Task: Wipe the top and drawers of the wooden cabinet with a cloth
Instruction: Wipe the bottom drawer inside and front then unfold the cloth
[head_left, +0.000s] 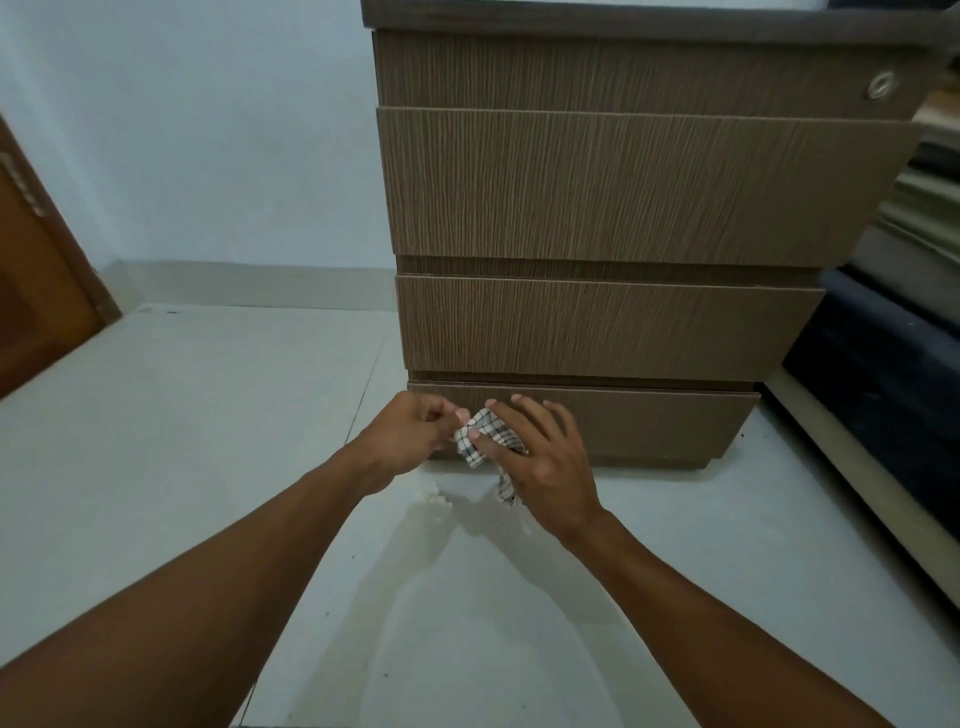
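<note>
A brown wooden cabinet (623, 197) with several drawer fronts stands on the floor ahead of me, its dark top edge at the frame's upper border. A small white checked cloth (480, 434) is bunched in front of the left end of the lowest drawer (649, 421). My right hand (540, 457) holds the cloth under its fingers, thumb pressed into it. My left hand (410, 436) pinches the cloth's left edge with thumb and forefinger. Part of the cloth hangs below my right palm.
Pale tiled floor (208, 441) spreads left and toward me. A brown wooden door (36, 280) stands at far left. A dark blue mattress or cushion (872, 353) and stacked fabrics lie right of the cabinet. A round lock (881, 84) sits on the top drawer.
</note>
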